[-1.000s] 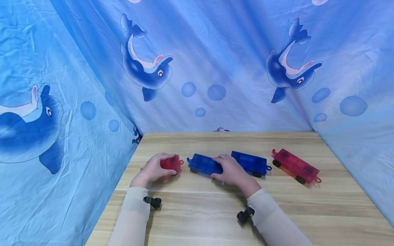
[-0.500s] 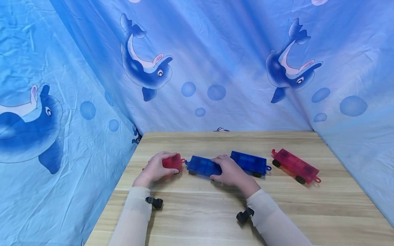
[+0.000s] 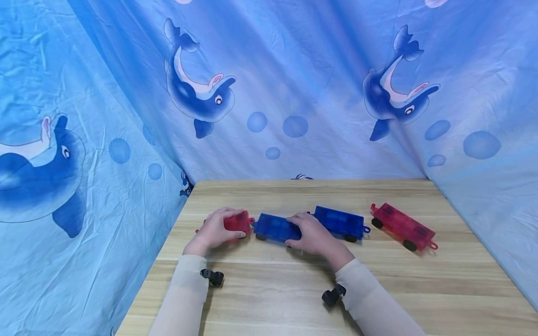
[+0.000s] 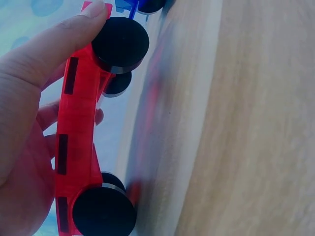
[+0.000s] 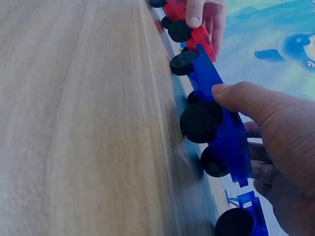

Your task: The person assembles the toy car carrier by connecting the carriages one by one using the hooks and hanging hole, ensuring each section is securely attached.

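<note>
My left hand [image 3: 216, 228] grips a translucent red toy train car [image 4: 81, 113] across its body, thumb on the near side and fingers on the far side. With my right hand [image 3: 312, 233] I hold a blue toy train car [image 3: 275, 227] by its right half. The red car's ring and the blue car's hook meet between the hands in the head view; whether they are linked I cannot tell. Black wheels [image 4: 104, 211] show under the red car in the left wrist view. My palm hides the red car's left part.
A second blue car [image 3: 339, 221] stands just right of my right hand. Farther right, another red car [image 3: 403, 226] sits at an angle. The wooden table [image 3: 260, 298] ends at a blue dolphin-print curtain [image 3: 294, 84] at the back and sides.
My left hand has shifted slightly right with the red car. The held blue car has moved a little left and nearer, so the facing ends now meet. The other cars stay put.
</note>
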Demonstrator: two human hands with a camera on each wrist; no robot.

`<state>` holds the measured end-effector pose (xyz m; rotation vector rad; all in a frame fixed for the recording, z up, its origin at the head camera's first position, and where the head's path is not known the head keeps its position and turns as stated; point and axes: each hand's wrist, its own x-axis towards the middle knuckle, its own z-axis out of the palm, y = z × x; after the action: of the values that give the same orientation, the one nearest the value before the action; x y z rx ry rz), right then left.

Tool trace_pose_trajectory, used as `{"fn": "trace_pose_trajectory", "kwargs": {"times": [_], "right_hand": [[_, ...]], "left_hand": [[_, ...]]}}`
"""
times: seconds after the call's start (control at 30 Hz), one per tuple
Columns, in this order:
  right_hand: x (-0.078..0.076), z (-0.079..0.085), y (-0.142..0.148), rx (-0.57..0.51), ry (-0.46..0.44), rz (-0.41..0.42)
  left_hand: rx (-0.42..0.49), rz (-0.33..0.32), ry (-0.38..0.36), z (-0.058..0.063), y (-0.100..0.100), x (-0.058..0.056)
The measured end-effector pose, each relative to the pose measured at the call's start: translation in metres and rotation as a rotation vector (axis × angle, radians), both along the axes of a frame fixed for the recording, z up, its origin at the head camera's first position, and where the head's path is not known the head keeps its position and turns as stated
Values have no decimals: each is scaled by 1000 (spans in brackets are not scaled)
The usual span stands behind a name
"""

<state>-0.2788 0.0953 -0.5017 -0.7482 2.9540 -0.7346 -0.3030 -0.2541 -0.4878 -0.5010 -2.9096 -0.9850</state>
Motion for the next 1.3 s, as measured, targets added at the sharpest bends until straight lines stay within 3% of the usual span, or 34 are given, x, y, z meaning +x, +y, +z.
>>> {"fn": "trace_pose_trajectory", "kwargs": {"times": [0.37,0.77,0.97,1.3], "right_hand": [[1,2,1,-12,-1,6],[1,3,2,-18,-14,12],[2,4,1,-25,-17,11],[1,4,1,-20,-15,9]], "left_hand": [[-15,27,-1,-2,-1,2],[-16,10,4,-4,-1,1],[-33,42,-3,-2,-1,2],[-82,9,13,0,2,1]]}}
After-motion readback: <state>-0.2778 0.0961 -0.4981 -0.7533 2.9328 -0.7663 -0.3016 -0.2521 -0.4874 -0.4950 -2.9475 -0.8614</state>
